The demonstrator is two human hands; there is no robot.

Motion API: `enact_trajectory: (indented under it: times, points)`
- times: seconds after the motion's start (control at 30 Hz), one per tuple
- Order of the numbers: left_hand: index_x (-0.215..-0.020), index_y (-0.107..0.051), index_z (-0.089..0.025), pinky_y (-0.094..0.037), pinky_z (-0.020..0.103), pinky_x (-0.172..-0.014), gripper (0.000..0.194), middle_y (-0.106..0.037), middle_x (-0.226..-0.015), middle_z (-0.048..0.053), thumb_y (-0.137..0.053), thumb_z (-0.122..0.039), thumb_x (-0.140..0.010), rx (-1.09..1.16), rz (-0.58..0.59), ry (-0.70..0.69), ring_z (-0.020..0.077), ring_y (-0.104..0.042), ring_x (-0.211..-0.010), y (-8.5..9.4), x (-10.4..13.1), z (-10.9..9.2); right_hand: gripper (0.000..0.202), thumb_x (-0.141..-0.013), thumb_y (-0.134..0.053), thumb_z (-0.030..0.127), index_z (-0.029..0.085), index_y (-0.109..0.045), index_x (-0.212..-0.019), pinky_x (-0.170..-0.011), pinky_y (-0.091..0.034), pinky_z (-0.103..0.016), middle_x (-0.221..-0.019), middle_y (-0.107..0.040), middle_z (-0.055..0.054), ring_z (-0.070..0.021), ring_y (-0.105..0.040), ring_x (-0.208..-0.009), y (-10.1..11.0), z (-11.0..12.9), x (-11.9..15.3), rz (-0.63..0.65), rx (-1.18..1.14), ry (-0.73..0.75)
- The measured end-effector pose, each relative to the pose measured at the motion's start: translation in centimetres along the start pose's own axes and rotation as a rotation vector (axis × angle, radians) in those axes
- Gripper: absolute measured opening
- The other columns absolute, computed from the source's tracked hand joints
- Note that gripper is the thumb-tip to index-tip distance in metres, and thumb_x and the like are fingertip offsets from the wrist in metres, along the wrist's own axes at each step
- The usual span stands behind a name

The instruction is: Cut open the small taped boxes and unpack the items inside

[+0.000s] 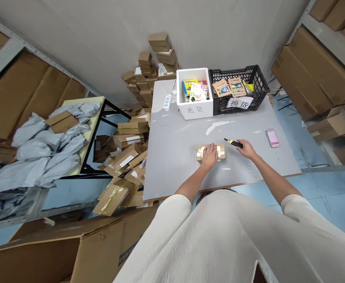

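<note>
A small taped box [222,153] sat near the front edge of a grey table [175,157], its middle hidden beneath a left hand [210,155] that lay open across the top. A right hand [245,148] was clamped on a black-and-yellow utility knife [233,143] at the box's 2 o'clock, the end of the handle lost in the grip. A pink item [273,138] at 3 o'clock was pixelated beyond recognition. Lower layers in the white bin [195,111] at 11 o'clock and the black crate [239,107] at 1 o'clock were masked by the booklets on top. The tabletop was scuffed, with pale torn patches. A power strip [167,103] rested toward 10 o'clock. Beyond, loose cartons [131,139] crowded 9 o'clock, partly covering one another, beside grey parcels [39,151]; a large open carton [98,247] at 8 o'clock was cut off by the frame. Stocked shelves flanked a plain grey wall [219,31] above blue flooring [331,196].
</note>
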State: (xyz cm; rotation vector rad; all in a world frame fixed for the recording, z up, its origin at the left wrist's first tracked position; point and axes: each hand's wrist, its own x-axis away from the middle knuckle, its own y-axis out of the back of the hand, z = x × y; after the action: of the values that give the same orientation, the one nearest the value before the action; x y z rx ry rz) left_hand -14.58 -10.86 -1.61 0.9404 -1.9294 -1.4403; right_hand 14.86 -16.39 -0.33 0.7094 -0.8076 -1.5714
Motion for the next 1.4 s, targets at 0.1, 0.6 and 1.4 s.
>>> enact_trajectory:
  times: [0.1, 0.6, 1.4]
  points:
    - [-0.173, -0.038, -0.022, -0.022, 0.053, -0.138, 0.067, -0.035, -0.181, 0.014, -0.047, -0.043, -0.11, 0.016, 0.031, -0.049, 0.0321, -0.03, -0.168, 0.1, 1.3, 0.8, 0.042, -0.096, -0.068, 0.036, 0.022, -0.074, -0.136, -0.108, -0.055, -0.048, -0.126, -0.075, -0.014, -0.034, -0.069, -0.119, -2.0, 1.5, -0.8, 0.049, -0.081, 0.023]
    - [-0.155, -0.053, -0.029, -0.049, 0.043, -0.107, 0.047, -0.069, -0.138, 0.013, -0.055, -0.028, -0.108, 0.058, 0.075, 0.224, 0.0322, -0.066, -0.126, 2.9, 1.8, 3.6, 0.034, -0.092, -0.072, 0.037, 0.023, -0.075, -0.122, -0.104, -0.056, -0.042, -0.127, -0.078, -0.011, -0.0296, -0.072, -0.115, -5.9, 5.1, -0.9, 0.145, -0.281, -0.028]
    - [-0.167, -0.034, -0.033, -0.029, 0.059, -0.127, 0.097, -0.043, -0.17, 0.015, -0.074, -0.01, -0.081, -0.014, 0.275, -0.061, 0.0362, -0.041, -0.156, 3.4, -2.5, 0.9, 0.038, -0.082, -0.076, 0.051, 0.024, -0.072, -0.109, -0.111, -0.056, -0.047, -0.14, -0.07, -0.012, -0.0313, -0.065, -0.133, -5.9, 4.9, 0.0, -0.065, -0.55, -0.293]
